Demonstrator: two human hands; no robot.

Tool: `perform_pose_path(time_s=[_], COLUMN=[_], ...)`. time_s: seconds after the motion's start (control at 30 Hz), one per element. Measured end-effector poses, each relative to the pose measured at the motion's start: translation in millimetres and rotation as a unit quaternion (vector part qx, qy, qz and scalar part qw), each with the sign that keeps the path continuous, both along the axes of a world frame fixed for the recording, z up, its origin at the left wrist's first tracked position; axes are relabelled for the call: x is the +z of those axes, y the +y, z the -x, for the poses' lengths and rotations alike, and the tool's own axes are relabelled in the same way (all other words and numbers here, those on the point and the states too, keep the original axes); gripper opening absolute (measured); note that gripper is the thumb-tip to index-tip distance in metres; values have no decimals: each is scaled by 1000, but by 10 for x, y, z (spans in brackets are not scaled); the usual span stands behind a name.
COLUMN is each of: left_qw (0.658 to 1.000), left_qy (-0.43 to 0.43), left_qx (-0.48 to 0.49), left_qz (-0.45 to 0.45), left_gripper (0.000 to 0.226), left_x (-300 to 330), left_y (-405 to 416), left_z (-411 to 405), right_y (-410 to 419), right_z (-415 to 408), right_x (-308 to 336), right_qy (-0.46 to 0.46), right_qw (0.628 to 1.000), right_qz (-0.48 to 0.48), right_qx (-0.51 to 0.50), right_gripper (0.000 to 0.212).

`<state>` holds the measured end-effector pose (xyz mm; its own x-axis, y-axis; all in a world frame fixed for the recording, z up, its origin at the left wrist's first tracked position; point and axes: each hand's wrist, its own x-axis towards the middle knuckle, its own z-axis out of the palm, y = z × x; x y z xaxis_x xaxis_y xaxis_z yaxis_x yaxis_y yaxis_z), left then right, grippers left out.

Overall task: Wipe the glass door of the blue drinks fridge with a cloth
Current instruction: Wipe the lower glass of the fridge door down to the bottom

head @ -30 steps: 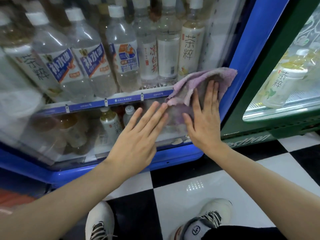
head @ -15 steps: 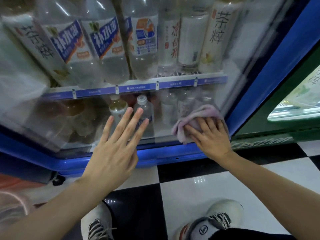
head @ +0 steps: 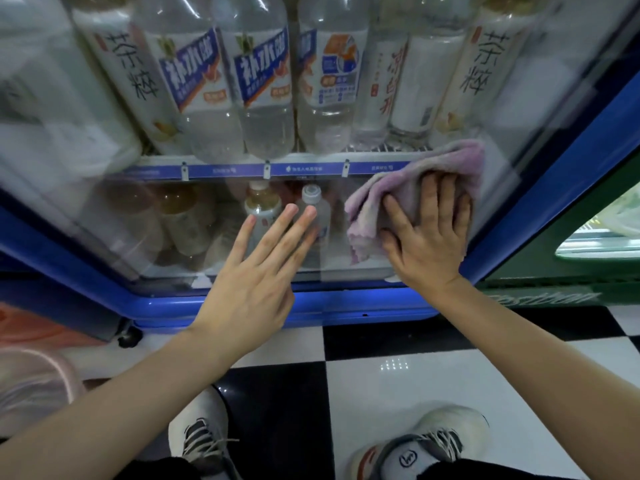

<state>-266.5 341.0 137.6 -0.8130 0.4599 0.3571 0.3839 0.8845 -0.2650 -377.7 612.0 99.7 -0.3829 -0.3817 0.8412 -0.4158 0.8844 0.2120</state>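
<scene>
I am standing close against the blue drinks fridge point(head: 242, 306), looking down at its glass door point(head: 104, 209); my right hand point(head: 427, 237) is pressing a folded lilac cloth point(head: 415, 174) flat onto the glass with fingers straight and spread, at about two o'clock from the centre of my view, just inside the door's blue right edge and over the end of the shelf rail point(head: 277, 169); my left hand point(head: 256, 268) is lying open beside it at about nine o'clock from the cloth, fingers straight and together, fingertips seemingly touching the glass and holding nothing; behind the glass, large bottles point(head: 263, 84) are standing on the upper shelf and smaller ones point(head: 262, 206) are showing below; my two shoes point(head: 415, 445) are resting on the black and white checked floor point(head: 398, 341) at six o'clock. As I judge it, the wiping is in mid-course; the cloth is working the lower right corner, while the pane toward nine and ten o'clock is looking hazy, though blur may explain that; I cannot tell how much above is done.
</scene>
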Motion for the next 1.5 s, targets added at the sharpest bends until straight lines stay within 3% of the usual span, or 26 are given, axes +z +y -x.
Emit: perform_pose_path(time_s=[0.1,0.23,0.3,0.43,0.57,0.73,0.9,1.07,1.27,1.4,1.5], left_qw=[1000,1000,1000,1000,1000,998,993,988,988,989,990], left_qy=[5,7,12,9,6,13,-6,-22,-31,-36,-33], left_qx=[-1,-3,-11,-13,-2,35,96,134,136,129,125], left_qz=[1,10,12,3,-21,-54,-66,-73,-68,-58,-53], left_gripper=[82,81,83,89,93,87,84,84,91,93,93], left_x=[3,-19,-23,-7,0,-36,-139,-200,-216,-196,-178], left_y=[-3,-5,-28,-132,-301,-571,-895,-1118,-1162,-1184,-1207], left_z=[3,15,20,-38,-138,-320,-483,-466,-448,-448,-469], right_y=[79,301,362,240,-343,-845,-815,-617,-1053,-1534,-1644], right_z=[-13,-153,-172,-126,-76,-122,-155,-238,-298,-270,-261], right_x=[-218,-757,-837,-692,-161,228,-216,-686,-274,232,284], right_qy=[3,-83,-91,-58,21,1,20,-58,-38,6,22], right_qw=[998,977,972,978,994,999,991,966,972,992,994], right_qz=[-60,-195,-214,-200,-106,-30,-126,-238,-212,-95,-66], right_qx=[-1,23,21,11,18,26,37,89,91,85,87], right_gripper=[64,85,83,76,70,66,80,96,85,71,73])
